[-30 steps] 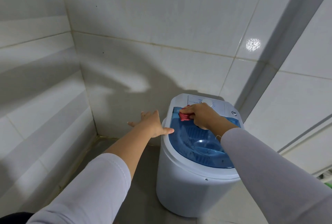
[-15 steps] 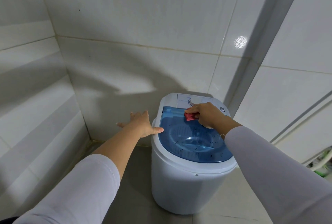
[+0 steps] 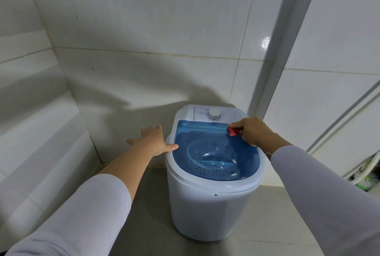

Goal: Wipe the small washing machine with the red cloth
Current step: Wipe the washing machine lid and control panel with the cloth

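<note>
The small washing machine [image 3: 207,204] is a white tub with a see-through blue lid [image 3: 216,153] and a white dial [image 3: 214,114] on its back panel. It stands on the floor in a tiled corner. My right hand [image 3: 254,131] is shut on the bunched red cloth [image 3: 234,131] and presses it on the lid's back right corner. My left hand [image 3: 153,140] rests flat against the machine's left rim, fingers spread, thumb touching the lid's edge. Dark specks dot the lid.
White tiled walls [image 3: 144,29] close in behind and to the left. A grey vertical post [image 3: 281,50] stands just right of the machine. A white hose [image 3: 368,171] and green items lie at the far right edge. Grey floor surrounds the machine.
My right hand has slid the red cloth from the lid's back left along the back edge to the back right corner, uncovering the dial. My left hand stays on the left rim.
</note>
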### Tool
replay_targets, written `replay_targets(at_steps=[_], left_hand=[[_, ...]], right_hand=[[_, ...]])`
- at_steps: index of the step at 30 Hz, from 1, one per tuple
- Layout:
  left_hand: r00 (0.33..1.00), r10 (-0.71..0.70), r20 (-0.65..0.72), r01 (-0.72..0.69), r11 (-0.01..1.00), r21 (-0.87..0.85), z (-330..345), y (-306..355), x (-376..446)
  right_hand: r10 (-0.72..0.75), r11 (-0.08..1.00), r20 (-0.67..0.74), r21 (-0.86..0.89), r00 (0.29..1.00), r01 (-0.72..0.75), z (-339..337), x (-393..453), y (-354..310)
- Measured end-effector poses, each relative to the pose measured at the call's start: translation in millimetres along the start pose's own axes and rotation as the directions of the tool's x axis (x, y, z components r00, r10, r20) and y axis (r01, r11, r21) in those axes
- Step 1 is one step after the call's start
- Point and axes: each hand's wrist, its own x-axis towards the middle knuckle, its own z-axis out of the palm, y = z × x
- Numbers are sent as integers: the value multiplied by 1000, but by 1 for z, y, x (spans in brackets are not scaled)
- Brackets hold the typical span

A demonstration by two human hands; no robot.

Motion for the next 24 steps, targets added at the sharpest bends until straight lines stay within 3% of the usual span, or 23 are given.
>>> replay_targets(at_steps=[9, 18, 24], left_hand=[[1000, -21, -18, 22, 1000, 23, 2, 5, -4], [998, -23, -58, 21, 999, -36, 4, 8, -11], [1000, 5, -25, -9, 988, -157, 2, 3, -11]], right_hand=[[73, 997, -57, -10, 996, -74, 5, -16, 12], [232, 963, -61, 153, 971, -220, -10, -21, 14], [35, 973, -167, 231, 985, 5, -49, 11, -46]])
